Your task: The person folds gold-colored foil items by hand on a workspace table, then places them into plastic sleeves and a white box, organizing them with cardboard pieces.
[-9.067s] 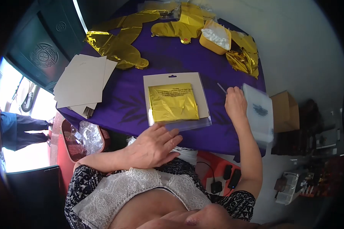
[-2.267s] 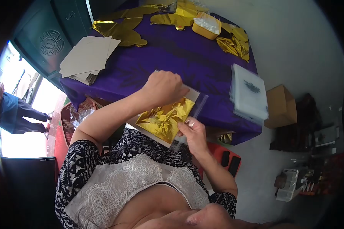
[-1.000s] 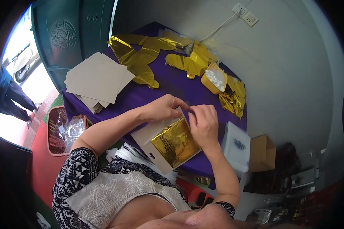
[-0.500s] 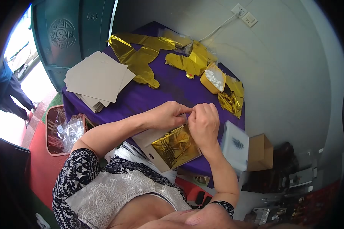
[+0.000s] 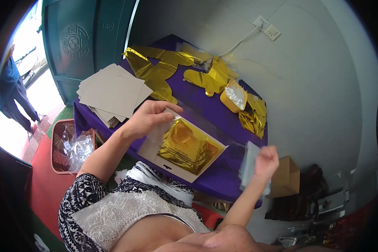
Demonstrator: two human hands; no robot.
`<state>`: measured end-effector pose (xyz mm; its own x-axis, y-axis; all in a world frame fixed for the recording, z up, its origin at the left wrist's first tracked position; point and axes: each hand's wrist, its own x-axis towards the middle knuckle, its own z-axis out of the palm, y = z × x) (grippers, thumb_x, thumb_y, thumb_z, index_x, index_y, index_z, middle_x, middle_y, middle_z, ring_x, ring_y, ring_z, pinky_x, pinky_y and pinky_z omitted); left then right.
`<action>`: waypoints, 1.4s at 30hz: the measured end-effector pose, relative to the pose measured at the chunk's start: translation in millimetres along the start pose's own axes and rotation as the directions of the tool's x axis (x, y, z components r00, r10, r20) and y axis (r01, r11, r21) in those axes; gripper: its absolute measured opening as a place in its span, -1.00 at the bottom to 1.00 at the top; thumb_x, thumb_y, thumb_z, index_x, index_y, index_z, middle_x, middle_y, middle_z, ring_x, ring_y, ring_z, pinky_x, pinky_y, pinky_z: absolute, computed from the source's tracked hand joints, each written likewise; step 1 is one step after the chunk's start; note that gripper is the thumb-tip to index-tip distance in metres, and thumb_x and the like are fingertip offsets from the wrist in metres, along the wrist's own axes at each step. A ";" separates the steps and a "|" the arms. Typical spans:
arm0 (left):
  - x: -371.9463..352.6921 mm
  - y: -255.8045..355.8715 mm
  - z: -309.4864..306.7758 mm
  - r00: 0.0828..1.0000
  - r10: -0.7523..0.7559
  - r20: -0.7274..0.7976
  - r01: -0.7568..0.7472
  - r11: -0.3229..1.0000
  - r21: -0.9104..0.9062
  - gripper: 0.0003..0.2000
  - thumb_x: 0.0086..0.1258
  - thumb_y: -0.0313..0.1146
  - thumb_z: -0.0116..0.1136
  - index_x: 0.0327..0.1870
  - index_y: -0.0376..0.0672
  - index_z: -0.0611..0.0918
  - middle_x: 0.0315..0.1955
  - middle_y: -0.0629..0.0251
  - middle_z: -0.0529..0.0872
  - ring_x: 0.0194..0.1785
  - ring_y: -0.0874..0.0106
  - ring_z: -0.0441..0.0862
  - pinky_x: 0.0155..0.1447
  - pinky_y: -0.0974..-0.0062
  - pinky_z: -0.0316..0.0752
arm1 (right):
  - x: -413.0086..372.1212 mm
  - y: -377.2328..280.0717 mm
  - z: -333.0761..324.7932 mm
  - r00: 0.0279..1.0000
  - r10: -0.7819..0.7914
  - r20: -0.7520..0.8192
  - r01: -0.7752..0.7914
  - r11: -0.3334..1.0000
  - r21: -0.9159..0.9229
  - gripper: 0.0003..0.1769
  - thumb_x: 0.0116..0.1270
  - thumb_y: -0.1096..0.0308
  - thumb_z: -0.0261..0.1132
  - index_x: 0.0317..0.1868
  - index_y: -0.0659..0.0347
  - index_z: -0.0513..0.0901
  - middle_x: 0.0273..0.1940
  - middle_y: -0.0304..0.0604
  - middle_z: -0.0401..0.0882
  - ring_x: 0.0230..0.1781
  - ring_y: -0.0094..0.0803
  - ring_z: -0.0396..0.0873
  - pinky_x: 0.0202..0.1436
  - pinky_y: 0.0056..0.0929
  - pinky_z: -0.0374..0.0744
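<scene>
The packet (image 5: 185,168), a pale card with a folded gold foil sheet (image 5: 189,145) inside a clear sleeve, is held tilted above the near edge of the table (image 5: 206,110) by its upper corner. It is judged light and fairly stiff because of the card. The sleeve is likely slick and the foil easily creased, so the bare card margin is best pinched. The grip of the left hand (image 5: 149,119) is closed on that corner, with the wrist bent and the forearm raised from the lower left. The right hand (image 5: 266,159) is lifted well to the right, just beside a stack of clear bags (image 5: 248,166), with its fingers curled. Whether anything is gripped there cannot be told.
</scene>
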<state>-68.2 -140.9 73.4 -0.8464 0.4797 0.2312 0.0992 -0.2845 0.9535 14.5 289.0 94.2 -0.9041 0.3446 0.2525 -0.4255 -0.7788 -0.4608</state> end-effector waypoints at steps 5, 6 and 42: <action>-12.5 1.2 -3.2 0.999 0.001 -0.050 -0.014 0.962 -0.274 -0.67 0.44 -0.39 0.31 0.13 -0.38 0.62 -0.17 0.19 0.79 -0.19 0.47 0.78 -0.03 0.52 0.70 | -41.8 -14.1 -9.7 0.972 -0.212 -0.102 0.198 0.972 -0.129 -0.69 0.61 0.15 0.02 -0.16 0.22 0.51 -0.62 -0.43 0.07 -0.71 -0.65 0.02 -0.71 -0.59 0.02; -12.6 1.6 -0.6 0.999 -0.014 -0.037 0.002 0.951 -0.310 -0.67 0.44 -0.39 0.31 0.12 -0.38 0.62 -0.18 0.19 0.79 -0.19 0.47 0.78 -0.03 0.52 0.70 | -51.7 5.8 1.2 0.977 -0.119 -0.174 0.084 0.977 -0.198 -0.47 0.57 -0.11 0.04 0.02 0.27 0.54 -0.65 -0.46 0.02 -0.72 -0.68 -0.02 -0.71 -0.62 0.01; 13.1 -17.9 7.7 0.998 -0.056 0.010 0.057 0.966 -0.254 -0.66 0.36 -0.61 0.24 0.13 -0.26 0.52 -0.20 0.26 0.75 -0.23 0.56 0.75 -0.12 0.63 0.67 | -43.4 27.6 -15.3 0.912 0.308 0.270 -0.156 0.871 -0.466 -0.63 0.41 0.33 0.09 -0.21 0.52 0.69 -0.44 -0.03 0.62 -0.60 -0.55 0.34 -0.55 -0.56 0.27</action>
<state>-77.0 -123.1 60.9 -0.8452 0.5036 0.1792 -0.0852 -0.4578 0.8850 41.4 260.6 57.5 -0.9457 -0.0670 0.3181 -0.2471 -0.4878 -0.8373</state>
